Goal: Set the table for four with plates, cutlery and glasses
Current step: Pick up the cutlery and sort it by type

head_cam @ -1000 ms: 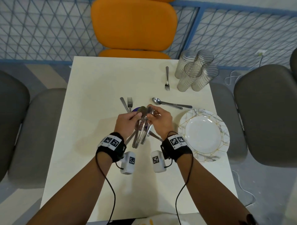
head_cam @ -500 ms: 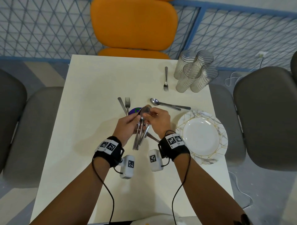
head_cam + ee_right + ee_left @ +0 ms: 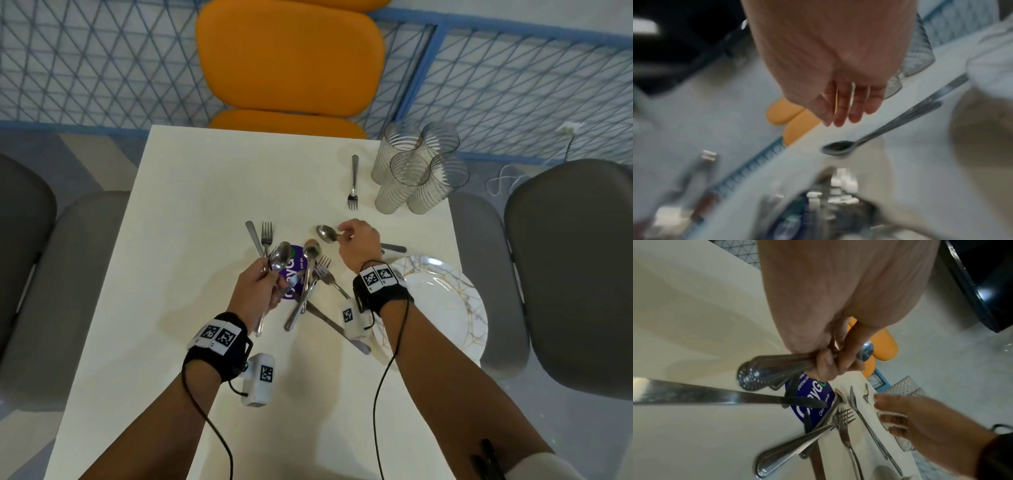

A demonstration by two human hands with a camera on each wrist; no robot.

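Note:
My left hand [image 3: 265, 274] grips a spoon [image 3: 281, 256] by its handle, bowl up, above the white table [image 3: 191, 212]; the left wrist view shows dotted handles [image 3: 766, 369] bunched in its curled fingers. My right hand [image 3: 346, 233] hovers with relaxed, straight fingers [image 3: 840, 112] just over a second spoon [image 3: 325, 233] lying on the table, without holding it. Between the hands a loose pile of cutlery [image 3: 310, 274] with a spoon, a fork and a knife lies across a purple round sticker [image 3: 294, 277]. A stack of white plates [image 3: 442, 308] sits at the right edge.
Several ribbed glasses [image 3: 418, 168] stand at the far right corner with a single fork [image 3: 353, 181] beside them. A fork and knife pair [image 3: 263, 236] lies left of the pile. An orange chair [image 3: 291, 58] faces me; grey chairs [image 3: 568, 267] flank the table.
The hands have parted. Most of the cutlery bundle they held together now lies on the table; the left hand keeps a spoon and the right hand has moved out right to the lying spoon.

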